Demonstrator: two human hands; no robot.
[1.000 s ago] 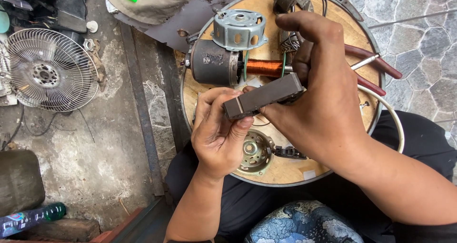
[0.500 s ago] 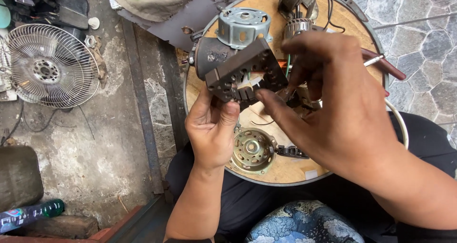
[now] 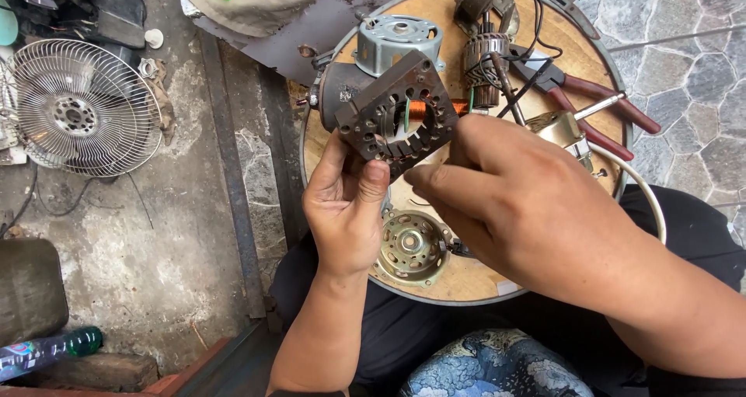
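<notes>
The dark rusty square steel motor stator core, slotted round its central hole, is pinched at its lower-left corner by the left hand, above the round wooden tabletop. The right hand, fingers curled, touches its 4 o'clock edge; grip unclear. One red-handled pliers at 2 o'clock; one wire fan guard at 9 o'clock

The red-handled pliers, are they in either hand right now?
No, the red-handled pliers lie on the round wooden board, apart from both hands, which are on the square stator core.
</notes>
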